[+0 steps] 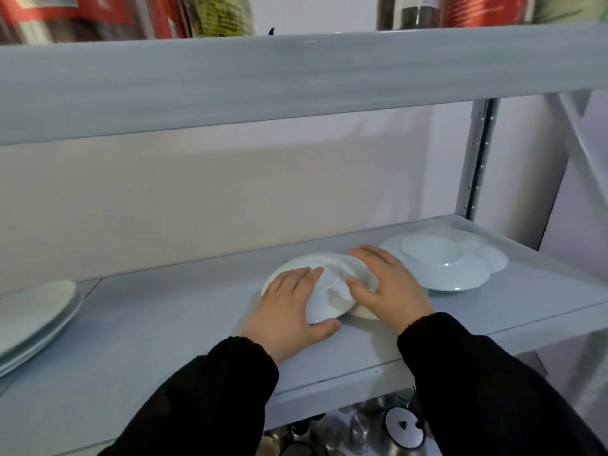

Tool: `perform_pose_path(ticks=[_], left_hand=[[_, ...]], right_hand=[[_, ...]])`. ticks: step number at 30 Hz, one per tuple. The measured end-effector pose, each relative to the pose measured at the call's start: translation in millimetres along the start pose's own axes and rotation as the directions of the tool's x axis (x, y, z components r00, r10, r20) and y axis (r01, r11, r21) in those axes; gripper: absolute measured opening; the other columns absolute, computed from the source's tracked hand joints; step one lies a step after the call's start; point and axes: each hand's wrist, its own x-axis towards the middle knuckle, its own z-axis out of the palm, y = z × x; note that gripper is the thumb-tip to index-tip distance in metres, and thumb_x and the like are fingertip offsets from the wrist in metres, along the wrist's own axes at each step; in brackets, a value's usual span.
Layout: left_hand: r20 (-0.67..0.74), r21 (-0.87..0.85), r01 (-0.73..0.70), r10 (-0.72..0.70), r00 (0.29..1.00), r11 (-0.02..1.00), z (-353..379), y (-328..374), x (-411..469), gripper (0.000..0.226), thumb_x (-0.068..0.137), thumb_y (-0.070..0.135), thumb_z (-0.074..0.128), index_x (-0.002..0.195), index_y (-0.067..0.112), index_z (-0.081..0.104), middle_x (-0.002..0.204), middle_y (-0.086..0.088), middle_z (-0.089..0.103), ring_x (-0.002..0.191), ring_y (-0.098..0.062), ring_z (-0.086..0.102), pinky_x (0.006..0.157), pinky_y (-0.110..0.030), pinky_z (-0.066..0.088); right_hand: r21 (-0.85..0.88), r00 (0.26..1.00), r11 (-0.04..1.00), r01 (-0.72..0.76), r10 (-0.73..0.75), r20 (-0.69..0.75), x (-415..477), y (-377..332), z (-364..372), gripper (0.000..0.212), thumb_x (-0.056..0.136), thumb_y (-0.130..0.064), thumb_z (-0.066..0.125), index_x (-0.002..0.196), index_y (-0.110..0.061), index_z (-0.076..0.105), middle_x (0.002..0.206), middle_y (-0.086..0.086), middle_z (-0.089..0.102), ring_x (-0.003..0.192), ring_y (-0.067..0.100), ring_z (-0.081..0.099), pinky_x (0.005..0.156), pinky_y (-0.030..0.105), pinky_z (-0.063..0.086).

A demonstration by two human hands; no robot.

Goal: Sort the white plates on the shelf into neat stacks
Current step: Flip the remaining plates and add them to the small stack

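Both hands grip the middle plates (324, 284) on the shelf (164, 324), left hand (289, 311) holding a tilted one, right hand (388, 284) pressing its neighbour, so a slipping rim could knock against the right stack (444, 261).

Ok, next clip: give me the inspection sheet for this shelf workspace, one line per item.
Surface: pale grey shelf, bare between the plate groups.
Job's things: middle plates, upside down and overlapping untidily; right stack of flower-shaped plates; left stack, partly out of view.
Clutter: nothing seen on this shelf.
Grips: left hand and right hand both rest on the middle plates, fingers spread, thumbs at the rims.
Cables: nothing seen.
Surroundings: blurred packages on the shelf above; metal utensils below; plain wall behind.
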Motion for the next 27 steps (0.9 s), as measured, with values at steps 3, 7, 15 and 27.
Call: perform_pose_path(ticks=[3,7,15,27], left_hand=[[0.048,0.092,0.044,-0.049,0.998,0.995,4.0,-2.4,5.3,0.098,0.066,0.082,0.045,0.150,0.037,0.021,0.155,0.010,0.023,0.143,-0.013,0.016,0.118,-0.041,0.015],[0.087,0.104,0.058,-0.067,0.994,0.993,5.1,-4.1,10.2,0.099,0.068,0.082,0.049,0.150,0.034,0.022,0.156,0.009,0.022,0.144,-0.015,0.017,0.118,-0.039,0.017],[-0.087,0.301,-0.158,0.192,0.977,0.940,-15.9,-5.8,4.6,0.062,0.086,0.053,0.035,0.136,0.019,0.047,0.122,-0.006,0.059,0.092,-0.030,0.066,0.069,-0.035,0.053],[0.069,-0.879,0.395,-0.750,0.658,0.267,-73.4,-123.5,-43.1,0.034,0.086,0.021,0.057,0.118,0.033,0.054,0.110,-0.003,0.065,0.099,-0.032,0.063,0.077,-0.061,0.055]], right_hand=[[0.056,0.998,0.998,-0.024,0.027,-0.058,2.1,1.5,0.6,0.070,0.075,-0.063,0.041,0.136,-0.030,0.053,0.144,-0.007,0.047,0.133,0.006,0.037,0.102,0.020,0.027],[0.124,0.989,0.991,-0.050,0.066,-0.130,2.3,1.8,-0.6,0.061,0.081,-0.056,0.046,0.132,-0.024,0.057,0.135,-0.008,0.053,0.125,0.007,0.046,0.099,0.018,0.030],[0.265,0.959,0.960,-0.088,0.153,-0.238,0.3,4.9,-5.0,0.052,0.085,-0.050,0.046,0.131,-0.031,0.057,0.133,-0.010,0.053,0.121,0.005,0.048,0.104,0.035,0.042],[0.249,0.962,0.964,-0.096,0.154,-0.225,1.1,7.5,-0.2,0.043,0.089,-0.044,0.049,0.131,-0.038,0.054,0.131,-0.010,0.050,0.117,0.012,0.051,0.102,0.043,0.045]])
